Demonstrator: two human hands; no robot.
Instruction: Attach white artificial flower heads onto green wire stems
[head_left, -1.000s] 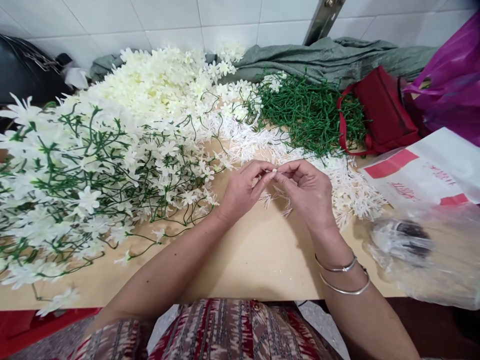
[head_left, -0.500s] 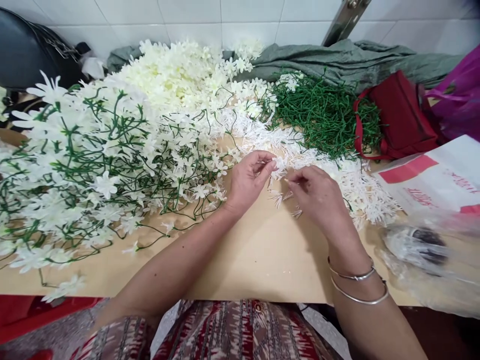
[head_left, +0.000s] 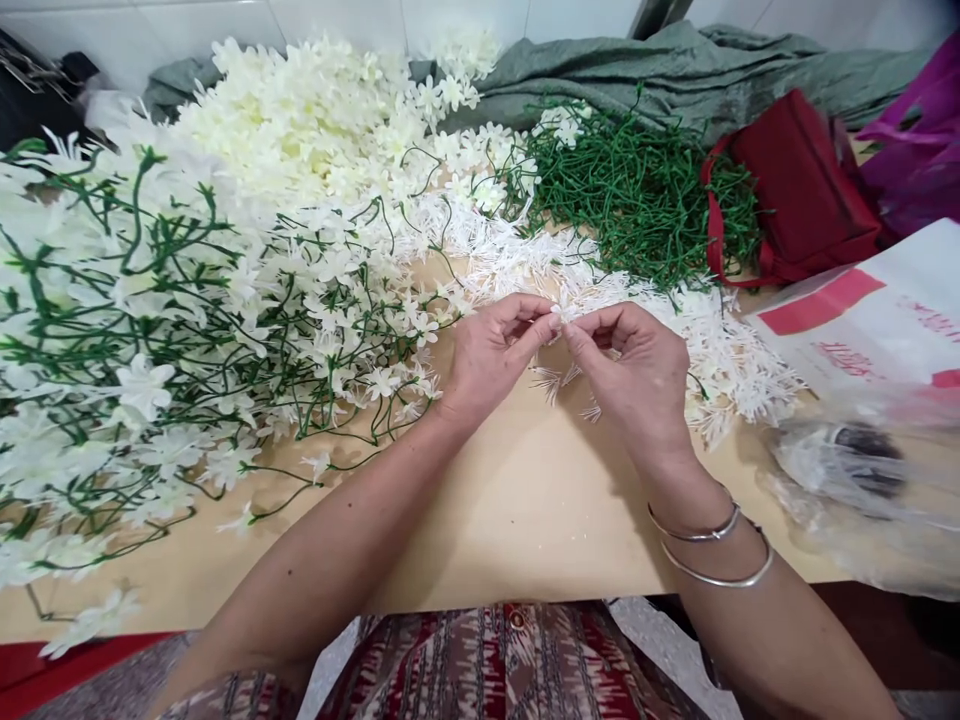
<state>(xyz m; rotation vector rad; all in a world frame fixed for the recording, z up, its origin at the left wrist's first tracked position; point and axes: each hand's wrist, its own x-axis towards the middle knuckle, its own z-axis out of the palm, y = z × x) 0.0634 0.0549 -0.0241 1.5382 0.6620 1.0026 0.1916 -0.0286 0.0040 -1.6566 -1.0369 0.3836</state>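
My left hand (head_left: pixel 499 350) is closed in a pinch on a small white artificial flower (head_left: pixel 564 310). The thumb and forefinger of my right hand (head_left: pixel 637 365) are also pinched together at this flower, their tips meeting those of my left hand; whatever else is between them is hidden. Just beyond my fingers runs a band of loose white stamens (head_left: pixel 517 255). A few stray stamens (head_left: pixel 551 382) lie below the fingertips on the tan tabletop (head_left: pixel 517 520). Left of my left hand rises a heap of white flowers on green stems (head_left: pixel 247 330).
Cream blossoms (head_left: pixel 300 120) are piled at the back, beside green stems (head_left: pixel 630 195). A red bag (head_left: pixel 806 185), purple bag (head_left: pixel 919 140) and white printed bag (head_left: pixel 885 310) stand right. Clear plastic (head_left: pixel 840 500) lies nearer. Grey-green cloth (head_left: pixel 585 75) runs along the wall.
My right hand has moved left and slightly up, so its fingertips now meet my left hand's at the small white flower. The view has tilted down slightly.
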